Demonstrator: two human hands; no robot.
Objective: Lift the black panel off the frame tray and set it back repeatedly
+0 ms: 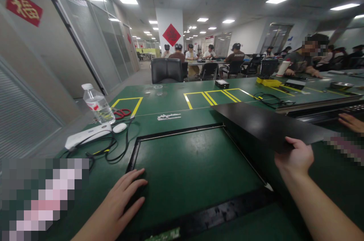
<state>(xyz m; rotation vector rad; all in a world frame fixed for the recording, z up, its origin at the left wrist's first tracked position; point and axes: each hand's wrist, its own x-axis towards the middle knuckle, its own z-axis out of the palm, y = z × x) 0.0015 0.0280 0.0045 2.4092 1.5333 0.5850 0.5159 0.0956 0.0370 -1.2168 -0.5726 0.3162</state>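
My right hand (pixel 297 157) grips the near edge of a thin, dark flat panel (pixel 264 121), thumb on top, and the panel is tilted above the table at the right. On the green table (pixel 196 157) lies a black rectangular frame (pixel 179 132), with bare tabletop showing inside it. My left hand (pixel 125 195) rests at the frame's left side, fingers spread and nothing in them. A green circuit board (pixel 163 235) shows in part at the bottom edge, near the frame's wide black near bar (pixel 227 210).
At the left stand a water bottle (pixel 98 104), a white device (pixel 88 136), red-handled scissors (pixel 123 113) and black cables (pixel 113 146). Small white strips (pixel 169 116) lie beyond the frame. Another person's hand (pixel 352 122) is at the right edge; a co-worker (pixel 307 59) sits farther back.
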